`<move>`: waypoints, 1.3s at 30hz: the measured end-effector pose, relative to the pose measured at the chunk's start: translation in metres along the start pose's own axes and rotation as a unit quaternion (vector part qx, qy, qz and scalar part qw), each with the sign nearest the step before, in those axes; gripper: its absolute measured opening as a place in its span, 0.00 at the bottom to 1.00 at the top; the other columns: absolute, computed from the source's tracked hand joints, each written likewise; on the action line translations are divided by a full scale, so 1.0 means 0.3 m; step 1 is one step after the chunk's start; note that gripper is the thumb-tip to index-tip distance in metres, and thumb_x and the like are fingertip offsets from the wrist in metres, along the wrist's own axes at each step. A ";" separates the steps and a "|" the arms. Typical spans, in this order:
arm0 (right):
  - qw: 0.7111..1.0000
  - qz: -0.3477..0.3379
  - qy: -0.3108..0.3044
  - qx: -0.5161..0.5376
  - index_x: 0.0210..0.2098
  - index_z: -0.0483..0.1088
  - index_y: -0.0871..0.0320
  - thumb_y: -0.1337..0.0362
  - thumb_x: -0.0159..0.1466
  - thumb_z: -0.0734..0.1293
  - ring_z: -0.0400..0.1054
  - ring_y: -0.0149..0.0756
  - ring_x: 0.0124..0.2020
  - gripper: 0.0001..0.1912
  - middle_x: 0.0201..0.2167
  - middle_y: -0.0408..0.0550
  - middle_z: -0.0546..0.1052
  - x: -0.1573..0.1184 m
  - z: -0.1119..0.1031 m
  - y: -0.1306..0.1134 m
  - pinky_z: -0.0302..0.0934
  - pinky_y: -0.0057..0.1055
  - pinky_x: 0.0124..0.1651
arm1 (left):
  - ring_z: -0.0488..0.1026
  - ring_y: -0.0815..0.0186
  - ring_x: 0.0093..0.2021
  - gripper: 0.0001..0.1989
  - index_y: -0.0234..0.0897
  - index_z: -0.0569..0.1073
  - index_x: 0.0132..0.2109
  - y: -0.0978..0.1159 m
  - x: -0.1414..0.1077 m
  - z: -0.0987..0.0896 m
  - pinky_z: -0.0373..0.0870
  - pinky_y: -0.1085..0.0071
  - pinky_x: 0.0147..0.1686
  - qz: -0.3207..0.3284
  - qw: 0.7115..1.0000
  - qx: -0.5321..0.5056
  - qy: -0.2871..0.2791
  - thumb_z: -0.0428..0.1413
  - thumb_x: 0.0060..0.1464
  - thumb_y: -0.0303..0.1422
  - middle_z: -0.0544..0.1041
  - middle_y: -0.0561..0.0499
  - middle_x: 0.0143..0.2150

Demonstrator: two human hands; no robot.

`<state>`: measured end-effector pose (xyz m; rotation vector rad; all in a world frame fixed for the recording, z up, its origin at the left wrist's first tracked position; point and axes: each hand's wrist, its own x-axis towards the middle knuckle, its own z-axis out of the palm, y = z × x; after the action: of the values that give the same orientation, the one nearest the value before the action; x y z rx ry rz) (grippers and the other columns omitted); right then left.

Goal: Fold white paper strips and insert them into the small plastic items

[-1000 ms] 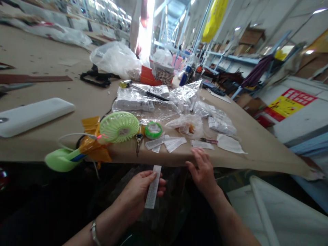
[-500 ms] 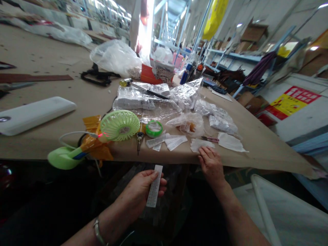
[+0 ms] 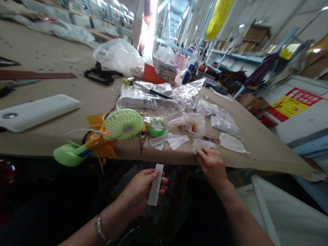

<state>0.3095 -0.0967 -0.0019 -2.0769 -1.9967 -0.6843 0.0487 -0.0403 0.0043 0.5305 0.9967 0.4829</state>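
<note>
From where I stand, the person's left hand (image 3: 139, 190) is pinched on a narrow printed strip (image 3: 154, 193), thumb on top and fingers curled behind it, held in front of the table's near edge, not over the top. That strip points away from the body, its far end leaning a little to the right. The right hand (image 3: 212, 167) is well apart from the left, reaching over the edge of the table (image 3: 263, 147), its fingertips at the near side of a small pile of pale strips (image 3: 205, 144). It is clearly the nearer hand to that pile, which lies ahead and to the right of the left hand. The pile's long axis runs sideways, roughly along the table edge, so it lies nearly crosswise to the held strip. Whether thumb and finger have closed on a single strip there I can't fairly tell; the fingers hide it. Just beyond the pile lie pink-handled snips (image 3: 212, 139), with a white sheet (image 3: 233, 142) to their right, while a few fanned printed strips (image 3: 176, 141) rest to the pile's left.
</note>
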 end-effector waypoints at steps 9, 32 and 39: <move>0.985 0.029 0.116 0.122 0.36 0.73 0.56 0.65 0.64 0.60 0.63 0.44 0.50 0.09 0.50 0.54 0.69 -0.012 0.001 0.007 0.59 0.44 0.52 | 0.73 0.67 0.22 0.03 0.30 0.69 0.33 0.002 -0.007 -0.007 0.71 0.72 0.24 0.003 1.000 -0.010 -0.004 0.53 0.53 0.26 0.76 0.45 0.25; 0.913 -0.107 0.101 0.381 0.34 0.75 0.49 0.73 0.59 0.65 0.49 0.49 0.62 0.12 0.59 0.44 0.59 -0.079 -0.010 -0.470 0.62 0.48 0.53 | 0.71 0.69 0.23 0.04 0.29 0.74 0.31 -0.035 -0.003 -0.032 0.63 0.76 0.23 0.044 0.994 -0.072 -0.064 0.55 0.47 0.26 0.75 0.46 0.25; 0.860 -0.113 0.005 0.497 0.32 0.75 0.52 0.68 0.60 0.65 0.50 0.47 0.62 0.07 0.60 0.45 0.60 -0.058 0.017 -0.466 0.56 0.50 0.57 | 0.68 0.71 0.22 0.05 0.28 0.75 0.30 -0.041 0.002 -0.046 0.61 0.76 0.23 0.062 0.992 -0.074 -0.081 0.57 0.43 0.27 0.74 0.47 0.25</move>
<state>0.1736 -0.0986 -0.0398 -1.2105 -1.9481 0.3072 0.0387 -0.0467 -0.0097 0.4921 0.7686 0.6093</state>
